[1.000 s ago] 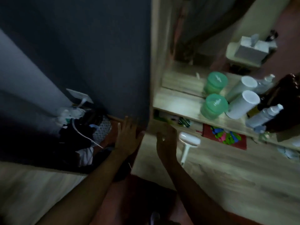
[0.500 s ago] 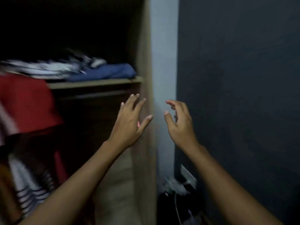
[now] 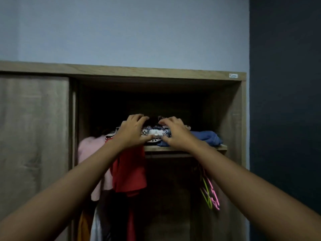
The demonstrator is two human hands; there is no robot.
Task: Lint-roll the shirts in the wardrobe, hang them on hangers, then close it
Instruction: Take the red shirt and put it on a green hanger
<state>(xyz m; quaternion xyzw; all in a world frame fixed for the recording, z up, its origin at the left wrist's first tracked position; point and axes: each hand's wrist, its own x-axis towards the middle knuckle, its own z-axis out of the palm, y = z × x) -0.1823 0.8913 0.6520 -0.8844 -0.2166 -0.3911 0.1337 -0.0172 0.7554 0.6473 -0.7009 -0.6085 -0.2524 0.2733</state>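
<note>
The wooden wardrobe (image 3: 225, 77) stands open on its right half. On its upper shelf (image 3: 182, 148) lies a folded white-and-blue patterned shirt (image 3: 155, 133) beside a folded blue garment (image 3: 206, 138). My left hand (image 3: 132, 132) and my right hand (image 3: 175, 133) both clasp the patterned shirt, fingers over its top and thumbs under its front edge. Below the shelf hang a red shirt (image 3: 129, 171) and a pink one (image 3: 90, 148). Empty green and pink hangers (image 3: 211, 193) dangle at the right.
The sliding door (image 3: 33, 136) covers the wardrobe's left half. A pale blue wall (image 3: 121, 32) rises above, and a dark wall (image 3: 286, 101) stands to the right. More clothes hang in the dim lower part.
The view swung from the floor and dresser up to the wardrobe. Both hands rose from empty and apart to the upper shelf and took hold of the patterned shirt.
</note>
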